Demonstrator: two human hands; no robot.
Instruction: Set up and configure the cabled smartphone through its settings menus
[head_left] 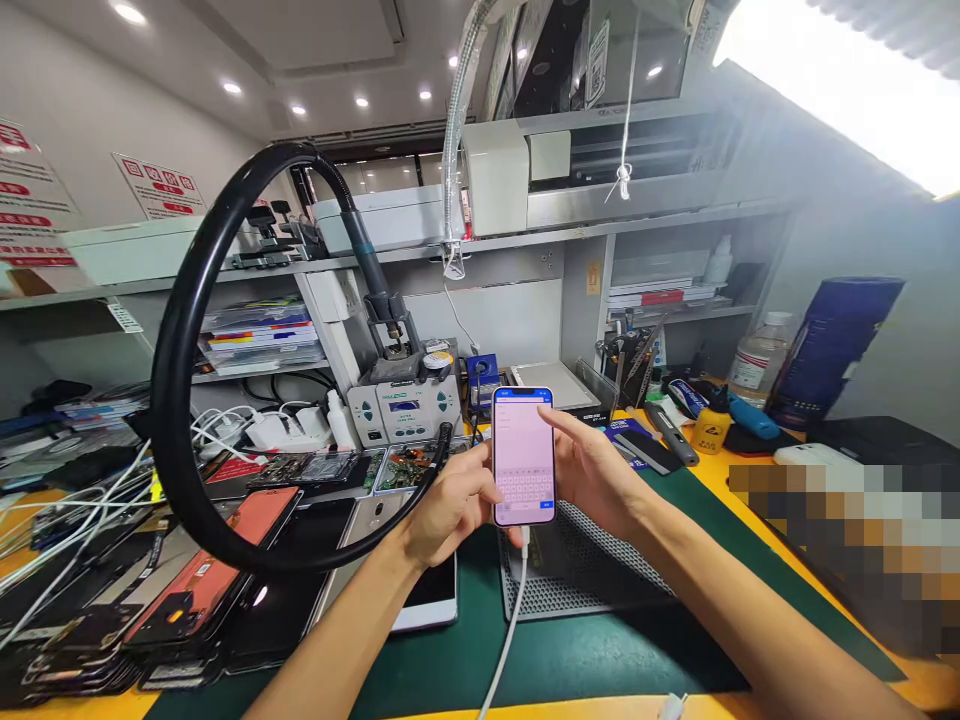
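A smartphone (523,440) stands upright between my two hands, its lit screen facing me with an on-screen keyboard across the lower part. My left hand (452,505) is closed round the phone's left side, the thumb near the keyboard. On the other side my right hand (592,465) grips the phone's edge, its thumb over the upper right corner of the screen. A white charging cable (513,625) runs from the phone's bottom end down to the front edge of the table. The fingers behind the phone are hidden.
A hot air station (409,410) with a thick black hose (176,400) stands at the back left. Phone parts (217,560) are piled on the left. Beneath my hands lie a green mat (637,660) and a perforated pad (562,590). A yellow bottle (712,425) stands right.
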